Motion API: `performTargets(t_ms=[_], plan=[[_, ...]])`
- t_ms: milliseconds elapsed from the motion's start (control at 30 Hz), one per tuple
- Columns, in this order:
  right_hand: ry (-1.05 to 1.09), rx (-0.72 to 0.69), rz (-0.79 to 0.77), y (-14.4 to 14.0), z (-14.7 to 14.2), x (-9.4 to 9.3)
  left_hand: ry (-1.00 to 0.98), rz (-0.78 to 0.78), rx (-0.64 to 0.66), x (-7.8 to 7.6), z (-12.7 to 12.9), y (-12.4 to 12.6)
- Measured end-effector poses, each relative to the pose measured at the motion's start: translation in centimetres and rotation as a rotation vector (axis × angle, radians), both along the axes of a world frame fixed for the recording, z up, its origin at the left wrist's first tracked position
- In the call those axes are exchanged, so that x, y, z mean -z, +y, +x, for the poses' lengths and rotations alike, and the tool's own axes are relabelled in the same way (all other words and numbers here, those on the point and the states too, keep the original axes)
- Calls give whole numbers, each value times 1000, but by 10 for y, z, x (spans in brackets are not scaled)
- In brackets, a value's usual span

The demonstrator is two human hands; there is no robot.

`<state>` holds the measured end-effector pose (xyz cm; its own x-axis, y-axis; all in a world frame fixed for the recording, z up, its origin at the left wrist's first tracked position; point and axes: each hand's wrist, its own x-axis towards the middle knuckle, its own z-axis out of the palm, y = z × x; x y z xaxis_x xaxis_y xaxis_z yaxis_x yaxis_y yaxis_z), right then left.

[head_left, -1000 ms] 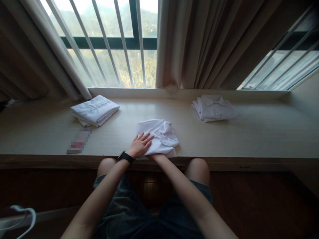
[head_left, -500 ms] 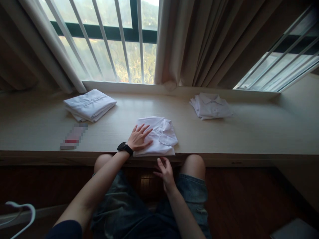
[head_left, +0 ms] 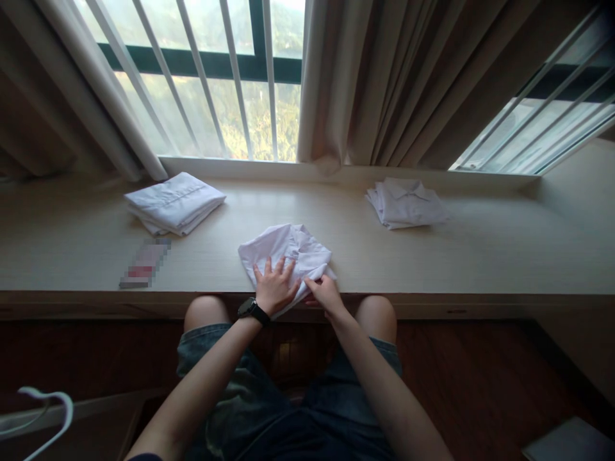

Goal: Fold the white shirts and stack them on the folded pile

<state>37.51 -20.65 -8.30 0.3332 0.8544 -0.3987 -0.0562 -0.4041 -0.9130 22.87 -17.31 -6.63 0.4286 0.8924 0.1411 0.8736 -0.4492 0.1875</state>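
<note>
A folded white shirt (head_left: 273, 246) lies turned at an angle at the front edge of the desk, one corner hanging over it. My left hand (head_left: 275, 287), with a black watch on the wrist, rests flat on the shirt, fingers spread. At the shirt's near right side, my right hand (head_left: 325, 294) pinches its edge between thumb and fingers. The right hand's lower fingers are partly hidden under the cloth.
On the pale desk (head_left: 408, 262), a folded white stack (head_left: 177, 202) lies back left and folded white shirts (head_left: 408, 203) back right. A blurred flat item (head_left: 144, 264) is at front left. Curtains (head_left: 365, 83) hang behind. A white hanger (head_left: 67, 410) shows at lower left.
The shirt has turned and shifted left, its near corner now past the desk edge. My right hand has risen from below the edge and taken hold of it. My left hand has slid right and nearer.
</note>
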Motion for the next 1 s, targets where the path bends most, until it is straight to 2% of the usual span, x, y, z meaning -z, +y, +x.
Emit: performTargets(t_ms=[100, 200, 267, 367, 433, 500, 600, 733, 800, 900, 1000], plan=[[-304, -143, 91, 26, 25, -14, 9, -47, -128, -11, 11, -21], [-465, -148, 98, 42, 58, -20, -20, -6, -48, -29, 3, -29], [-604, -35, 70, 41, 75, -19, -66, 71, -18, -40, -14, -18], [-759, 74, 59, 35, 80, -14, -92, 138, -156, -47, -45, 23], [-778, 47, 66, 35, 70, -12, -70, 116, -237, -45, -59, 58], [-805, 10, 56, 39, 58, -12, -12, 5, -278, -41, -64, 91], [-865, -11, 11, 50, 48, -12, 38, -136, -289, -37, -60, 122], [-887, -10, 15, 56, 52, -13, -58, -119, -274, -37, -51, 137], [-866, 15, 54, 55, 57, -12, -213, -120, -290, -37, -50, 141], [-744, 69, 124, 53, 61, -7, -559, -267, -380, -34, -51, 148], [-603, 147, 122, 53, 62, 1, -701, -466, -434, -28, -55, 154]])
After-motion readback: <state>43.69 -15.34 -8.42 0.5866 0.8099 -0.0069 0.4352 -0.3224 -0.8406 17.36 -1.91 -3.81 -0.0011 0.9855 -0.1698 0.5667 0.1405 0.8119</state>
